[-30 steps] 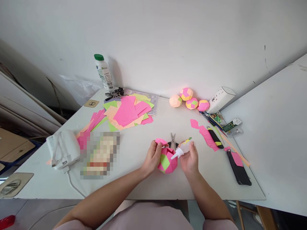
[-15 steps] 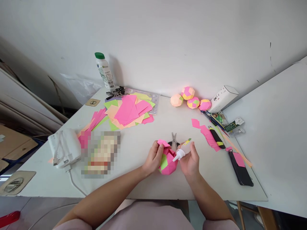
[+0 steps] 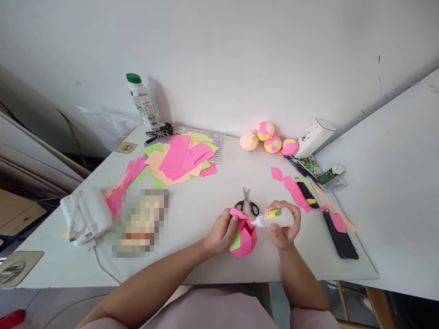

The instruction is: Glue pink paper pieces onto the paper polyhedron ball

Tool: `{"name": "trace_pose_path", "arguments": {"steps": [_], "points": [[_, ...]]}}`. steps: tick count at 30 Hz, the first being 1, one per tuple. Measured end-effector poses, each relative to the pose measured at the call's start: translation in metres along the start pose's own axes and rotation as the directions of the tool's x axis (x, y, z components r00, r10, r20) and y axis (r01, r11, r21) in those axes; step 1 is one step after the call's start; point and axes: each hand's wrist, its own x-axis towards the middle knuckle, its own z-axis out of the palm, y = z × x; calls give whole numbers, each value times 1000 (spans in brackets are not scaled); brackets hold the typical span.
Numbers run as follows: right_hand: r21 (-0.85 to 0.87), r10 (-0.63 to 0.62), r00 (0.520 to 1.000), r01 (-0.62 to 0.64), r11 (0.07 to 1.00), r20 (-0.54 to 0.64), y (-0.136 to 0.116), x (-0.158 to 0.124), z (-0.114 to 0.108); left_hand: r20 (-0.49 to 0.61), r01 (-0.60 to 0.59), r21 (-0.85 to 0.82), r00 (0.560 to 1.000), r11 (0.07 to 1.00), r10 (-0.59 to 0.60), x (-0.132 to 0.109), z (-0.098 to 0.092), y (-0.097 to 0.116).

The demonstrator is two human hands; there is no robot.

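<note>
A faceted pink and green paper ball [image 3: 244, 244] with an opening at its top is held in my left hand [image 3: 221, 230], the fingers closed at its upper left side by a raised pink flap [image 3: 238, 214]. My right hand [image 3: 287, 228] grips a clear glue bottle [image 3: 281, 217] with a yellow and green label. The bottle lies nearly level, its white nozzle pointing left at the opening's edge; whether it touches the paper I cannot tell. Just beyond the ball, black-handled scissors [image 3: 246, 201] lie on the table with their blades spread.
Coloured paper sheets [image 3: 176, 157] are piled at the back left, near keys [image 3: 163, 132] and a bottle [image 3: 142, 100]. Finished paper balls [image 3: 265, 131] sit by the wall. At right are pink paper pieces [image 3: 295, 192], a cutter knife [image 3: 306, 193] and a phone [image 3: 341, 240]. A white power bank [image 3: 87, 212] stands left.
My right hand has turned the glue bottle from a downward slant to nearly level, with its nozzle now at the ball's opening. The scissors show more fully. The whole view has shifted slightly.
</note>
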Motion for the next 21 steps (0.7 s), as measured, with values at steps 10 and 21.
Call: {"name": "trace_pose_path", "arguments": {"steps": [10,21], "points": [[93,24,973,-47,995,229,0,3,-7,-8,13,30,1000,999,-12,1,0,3],[157,36,957,-84,984,289,1,4,-9,0,-11,38,1000,999,11,0,0,1]]}}
